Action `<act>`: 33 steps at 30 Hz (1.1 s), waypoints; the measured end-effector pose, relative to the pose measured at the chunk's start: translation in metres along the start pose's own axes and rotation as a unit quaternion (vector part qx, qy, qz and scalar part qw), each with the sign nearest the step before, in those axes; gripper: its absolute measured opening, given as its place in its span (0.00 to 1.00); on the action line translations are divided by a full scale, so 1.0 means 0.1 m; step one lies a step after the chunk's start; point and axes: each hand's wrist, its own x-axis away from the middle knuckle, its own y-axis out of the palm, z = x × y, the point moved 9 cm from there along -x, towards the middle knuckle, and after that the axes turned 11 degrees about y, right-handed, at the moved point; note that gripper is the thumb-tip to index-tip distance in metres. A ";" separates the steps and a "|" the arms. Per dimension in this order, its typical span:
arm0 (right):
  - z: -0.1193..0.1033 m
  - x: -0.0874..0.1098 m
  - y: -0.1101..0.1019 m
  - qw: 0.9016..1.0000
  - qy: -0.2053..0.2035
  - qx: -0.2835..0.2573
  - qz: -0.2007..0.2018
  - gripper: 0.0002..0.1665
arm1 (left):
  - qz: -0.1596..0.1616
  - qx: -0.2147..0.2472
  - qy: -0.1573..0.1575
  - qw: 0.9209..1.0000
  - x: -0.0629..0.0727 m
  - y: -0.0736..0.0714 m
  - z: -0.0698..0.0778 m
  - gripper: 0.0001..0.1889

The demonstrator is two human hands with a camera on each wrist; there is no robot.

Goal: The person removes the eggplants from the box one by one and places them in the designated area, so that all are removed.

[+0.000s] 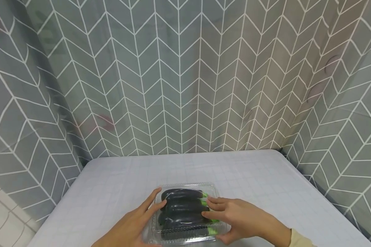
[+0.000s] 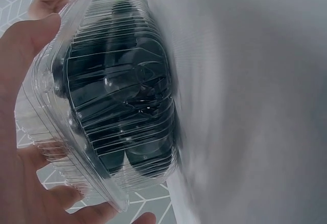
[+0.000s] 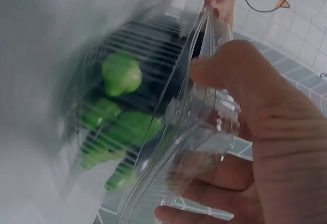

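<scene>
A clear plastic clamshell container [image 1: 212, 187] sits at the near middle of the table, its lid over several dark eggplants [image 1: 185, 206]. Their green stem ends [image 3: 121, 75] point toward my right hand. My left hand [image 1: 133, 223] grips the container's left side, the thumb at the near edge and the fingers [image 2: 97, 213] spread over the lid to the far edge. On the opposite side my right hand [image 1: 242, 218] holds the lid and rim, with its thumb [image 3: 214, 68] at the near rim and its fingers reaching across the top.
A pale grid-patterned cloth covers the table [image 1: 120, 178]. Grey curtains [image 1: 179, 85] with a white chevron pattern hang behind it and at both sides. White tile-like flooring [image 1: 6, 219] shows at the lower left.
</scene>
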 end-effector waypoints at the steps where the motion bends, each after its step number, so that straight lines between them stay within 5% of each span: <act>1: -0.02 0.00 0.00 1.000 -0.002 0.011 0.003 0.32 | 0.001 -0.001 -0.002 1.000 0.00 0.00 0.00 0.58; 8: -0.20 -0.02 -0.01 0.995 -0.032 0.086 0.040 0.43 | 0.002 -0.009 -0.013 1.000 -0.01 -0.02 -0.01 0.58; 16: -0.24 -0.05 0.02 0.995 -0.009 0.103 0.018 0.42 | 0.000 0.000 -0.025 1.000 -0.01 0.01 -0.01 0.59; 23: -0.24 -0.08 -0.06 0.995 -0.015 0.099 0.027 0.41 | -0.013 0.037 -0.088 0.995 -0.02 0.08 -0.01 0.62; 33: -0.18 -0.10 -0.14 0.999 -0.008 0.027 0.024 0.33 | 0.021 0.032 -0.084 0.996 -0.01 0.11 0.03 0.57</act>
